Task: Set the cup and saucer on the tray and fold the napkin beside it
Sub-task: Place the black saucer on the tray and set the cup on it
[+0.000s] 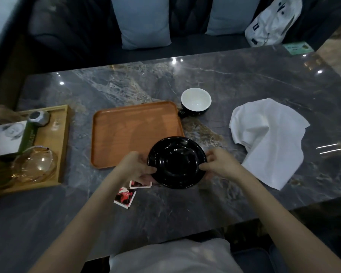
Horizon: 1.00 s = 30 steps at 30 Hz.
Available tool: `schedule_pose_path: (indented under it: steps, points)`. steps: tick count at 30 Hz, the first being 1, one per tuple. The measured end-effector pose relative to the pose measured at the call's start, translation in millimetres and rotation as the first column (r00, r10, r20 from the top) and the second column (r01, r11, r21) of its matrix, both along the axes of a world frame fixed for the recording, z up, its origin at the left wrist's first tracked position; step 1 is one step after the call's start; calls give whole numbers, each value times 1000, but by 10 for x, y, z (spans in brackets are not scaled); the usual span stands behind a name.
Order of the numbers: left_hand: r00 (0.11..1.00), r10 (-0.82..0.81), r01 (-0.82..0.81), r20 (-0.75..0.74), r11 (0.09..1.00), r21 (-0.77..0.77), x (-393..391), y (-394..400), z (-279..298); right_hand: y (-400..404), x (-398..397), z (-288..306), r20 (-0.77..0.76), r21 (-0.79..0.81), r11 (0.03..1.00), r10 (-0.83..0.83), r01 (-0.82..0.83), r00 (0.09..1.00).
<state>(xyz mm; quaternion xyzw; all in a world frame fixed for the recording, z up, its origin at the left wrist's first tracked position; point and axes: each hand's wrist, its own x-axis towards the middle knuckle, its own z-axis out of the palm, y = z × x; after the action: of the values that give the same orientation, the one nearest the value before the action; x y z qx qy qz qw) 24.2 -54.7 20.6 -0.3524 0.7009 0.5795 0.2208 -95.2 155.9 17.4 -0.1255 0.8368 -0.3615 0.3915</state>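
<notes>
From the head camera, the saucer step is on: both hands have the black saucer point(177, 162) between them, its far rim overlapping the near right corner of the orange tray point(134, 133). Whether it is lifted clear or resting on the table point(244, 79), I cannot tell. Next move, by my reading: carry it left and away onto the bare tray floor and set it flat, leaving room for the cup.

The left hand point(135, 167) pinches the saucer's left rim, thumb on top, fingers curled beneath. The right hand point(219, 164) does the same on the right rim, thumb over the edge, fingers tucked under. Both are clamped on the saucer.

The cup point(195, 102), black outside and white inside, stands upright on the table just beside the tray's far right corner, handle towards the tray. The white napkin point(270, 138) lies rumpled and unfolded well to the right. Two small red packets point(125, 197) lie near the left wrist.
</notes>
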Motion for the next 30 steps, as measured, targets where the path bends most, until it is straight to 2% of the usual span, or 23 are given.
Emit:
schedule_pose_path:
  steps: [3, 9, 12, 17, 23, 30]
  points:
    - [994, 107, -108, -36, 994, -7, 45, -213, 132, -289, -43, 62, 9, -54, 999, 1, -1, 1000]
    - [947, 261, -280, -188, 956, -85, 194, -685, 210, -883, -142, 55, -81, -164, 985, 48, -60, 996]
    - [914, 307, -357, -264, 919, -168, 251, -905, 116, -1170, -175, -16, -149, -185, 979, 54, -81, 987]
    - [832, 472, -533, -293, 827, -181, 267, -1145, -146, -1595, -151, -209, -160, -245, 967, 33, -72, 987]
    - [796, 552, -604, -250, 758, -248, 241, -1357, -458, -1998, -187, -527, -90, -191, 980, 38, -55, 995]
    - [803, 545, -595, -240, 750, -289, 218, -1473, -658, -2145, -245, -780, -111, -171, 982, 56, -75, 992]
